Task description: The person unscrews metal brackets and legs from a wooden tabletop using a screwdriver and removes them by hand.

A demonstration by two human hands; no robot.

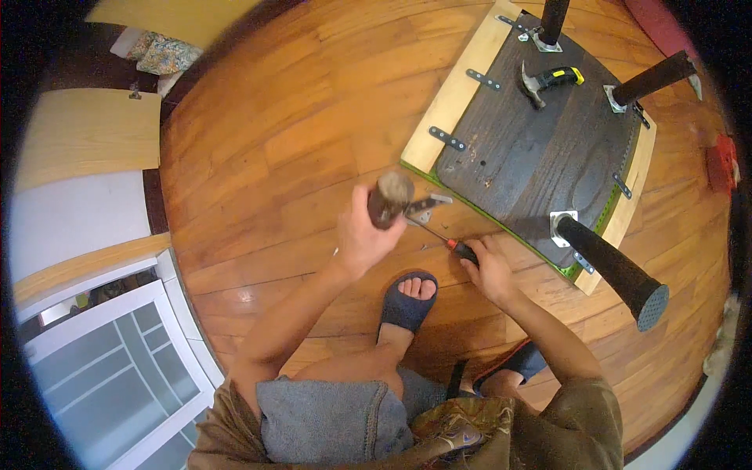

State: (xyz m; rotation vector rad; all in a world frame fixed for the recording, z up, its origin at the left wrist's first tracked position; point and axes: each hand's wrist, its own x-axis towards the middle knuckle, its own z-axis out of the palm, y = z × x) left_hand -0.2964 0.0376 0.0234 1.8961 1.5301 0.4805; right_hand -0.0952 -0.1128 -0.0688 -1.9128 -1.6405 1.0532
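My left hand (pixel 365 239) is wrapped around a loose dark brown table leg (pixel 388 205), held upright with its round, bare wooden end toward me. A small dark metal plate (pixel 429 204) sticks out at the leg's side; whether it is fixed there I cannot tell. In my right hand (pixel 493 272) is a screwdriver (pixel 464 251) with a red and black handle, its shaft reaching left to the leg beside the plate. The tip is hidden there. Right of both hands lies an upturned tabletop (pixel 509 168) with dark wood and pale side boards.
Three legs, including a near one (pixel 607 254), stand on the tabletop on metal plates. A claw hammer (pixel 558 77) with a black and yellow handle rests on it. Black flat brackets (pixel 447 139) join the boards. A white-framed glass door (pixel 117 384) is at left, a red object (pixel 722 163) at right.
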